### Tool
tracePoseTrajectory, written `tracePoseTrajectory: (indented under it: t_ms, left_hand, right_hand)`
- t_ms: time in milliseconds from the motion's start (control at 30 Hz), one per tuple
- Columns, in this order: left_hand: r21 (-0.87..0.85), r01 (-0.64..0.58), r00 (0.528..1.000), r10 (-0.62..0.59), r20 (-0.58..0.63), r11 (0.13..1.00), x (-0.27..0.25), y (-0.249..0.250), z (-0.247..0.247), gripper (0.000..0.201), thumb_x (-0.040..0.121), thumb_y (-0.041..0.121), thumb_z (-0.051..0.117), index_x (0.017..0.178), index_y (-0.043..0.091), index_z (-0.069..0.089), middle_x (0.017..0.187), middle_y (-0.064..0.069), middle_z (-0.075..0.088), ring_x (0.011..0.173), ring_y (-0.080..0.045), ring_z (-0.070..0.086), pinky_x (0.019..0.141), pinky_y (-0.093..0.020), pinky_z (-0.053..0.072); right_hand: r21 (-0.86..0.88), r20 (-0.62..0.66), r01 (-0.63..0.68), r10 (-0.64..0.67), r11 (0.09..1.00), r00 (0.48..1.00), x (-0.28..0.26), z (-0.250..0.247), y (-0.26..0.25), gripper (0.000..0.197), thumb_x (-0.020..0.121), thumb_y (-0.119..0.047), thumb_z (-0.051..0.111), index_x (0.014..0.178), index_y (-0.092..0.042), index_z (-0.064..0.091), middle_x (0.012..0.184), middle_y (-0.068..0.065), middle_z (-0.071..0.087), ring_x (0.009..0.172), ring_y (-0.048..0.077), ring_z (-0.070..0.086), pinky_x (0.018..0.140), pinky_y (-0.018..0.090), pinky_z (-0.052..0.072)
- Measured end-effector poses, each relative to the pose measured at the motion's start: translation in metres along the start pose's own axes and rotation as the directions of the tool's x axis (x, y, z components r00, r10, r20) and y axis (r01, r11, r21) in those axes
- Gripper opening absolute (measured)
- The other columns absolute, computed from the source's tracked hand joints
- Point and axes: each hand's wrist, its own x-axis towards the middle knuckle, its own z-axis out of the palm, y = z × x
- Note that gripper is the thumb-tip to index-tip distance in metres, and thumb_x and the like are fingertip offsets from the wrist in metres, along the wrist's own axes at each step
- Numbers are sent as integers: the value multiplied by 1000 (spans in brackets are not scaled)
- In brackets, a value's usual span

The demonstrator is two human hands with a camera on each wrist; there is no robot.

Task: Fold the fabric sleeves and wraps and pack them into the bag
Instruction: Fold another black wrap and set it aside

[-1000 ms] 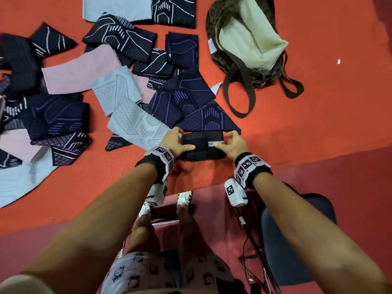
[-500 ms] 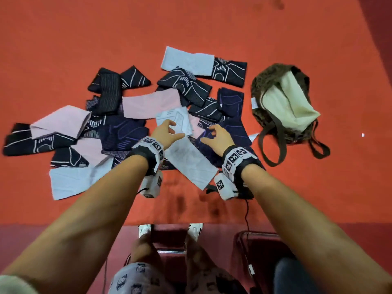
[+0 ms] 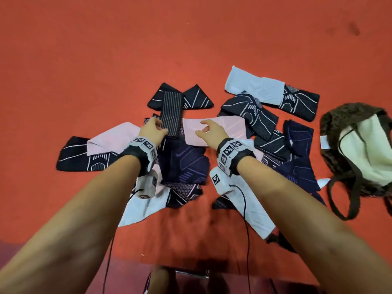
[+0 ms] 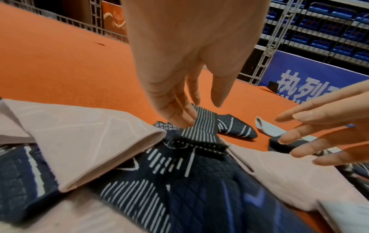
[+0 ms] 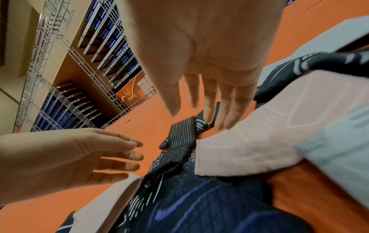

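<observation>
A scatter of fabric sleeves lies on the orange-red floor (image 3: 84,60), filling the middle of the head view, and the bag (image 3: 360,145) sits well apart from both hands at about three o'clock, lying open so its pale lining shows, its dark straps trailing toward five o'clock. Both arms reach forward into the heap. The left hand (image 3: 153,130) is at the left edge of a black striped wrap (image 3: 171,115), a narrow strip that runs from twelve to six o'clock across the darker pieces; in the left wrist view its fingers (image 4: 179,113) are nearly straight and point down, the tips touching that strip's left border without closing round it. The right hand (image 3: 210,132) hovers just to the strip's three o'clock side, over the near end of a pink sleeve (image 3: 229,128); its fingers (image 5: 225,108) are straight and spread, holding nothing, their tips just above the pink cloth, though contact cannot be told. A second pink sleeve (image 3: 114,136) lies at the left hand's nine o'clock, folded over a black sleeve with white lines (image 3: 84,162). A navy sleeve with purple markings (image 3: 182,164) lies between the two wrists. Toward one o'clock a pale blue sleeve (image 3: 254,85) overlaps more black patterned ones.
</observation>
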Motion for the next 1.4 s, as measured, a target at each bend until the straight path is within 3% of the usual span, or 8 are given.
tracePoseTrajectory:
  t_ms: [467,600,700,800,867,967,1100,1400]
  left_hand:
    - [63,56,975,-69,210,996,90,-43,19,44,76,42,74,96,10,52,91,-4,55,84,-22,52,71,-29,37]
    - [-117,156,959,-122,255,981,91,-49,19,41,75,34,77,64,20,40,68,-1,50,64,-18,48,63,-29,38]
    - [-294,175,957,-92,276,940,88,-55,16,42,66,26,80,53,23,39,69,-8,49,67,-22,54,74,-38,49]
    - [-463,217,958,-97,269,860,86,-56,10,25,62,17,73,57,24,50,85,-23,65,85,-39,67,83,-54,53]
    - [-544,233,963,-114,244,806,73,-41,-6,24,74,9,70,65,17,49,84,-21,66,79,-35,67,69,-44,58]
    - [-612,210,975,-113,193,763,63,-32,-21,18,89,2,59,75,11,51,76,-9,62,63,-17,64,46,-24,53]
    - [-746,199,980,-126,154,636,46,-29,-39,6,84,-3,62,83,2,60,77,-13,64,55,-13,66,59,-27,55]
    - [-766,215,970,-42,239,606,-19,21,-18,13,85,-6,60,79,4,55,63,-5,68,57,-15,67,49,-24,55]
  right_hand:
    - [-122,-95,94,-106,988,990,147,39,-49,63,90,-20,59,145,-11,31,146,12,39,132,26,41,108,33,34]
    - [-147,-80,27,-39,989,996,162,43,-52,67,83,-29,68,142,-16,38,139,15,44,120,30,49,95,33,42]
    - [-118,-109,-10,-3,993,994,162,43,-55,29,81,-21,70,107,-13,58,115,11,56,89,24,57,68,26,42]
    - [-39,-163,18,-24,999,986,153,37,-59,27,83,-11,65,72,-18,42,77,1,51,63,16,48,55,26,37]
    - [23,-160,20,-16,1000,987,145,31,-59,33,83,-7,63,68,-21,37,70,-3,46,61,15,46,62,31,42]
    - [149,-174,19,7,989,985,127,17,-59,30,81,-5,65,71,-21,41,70,-1,48,70,24,54,72,41,49]
    - [442,-157,54,18,895,987,90,-9,-53,16,87,6,55,94,-8,53,80,5,57,69,15,60,61,24,55]
    - [672,-186,-18,193,740,963,-23,-51,6,20,89,1,55,73,-11,51,79,8,56,71,16,60,57,25,57]
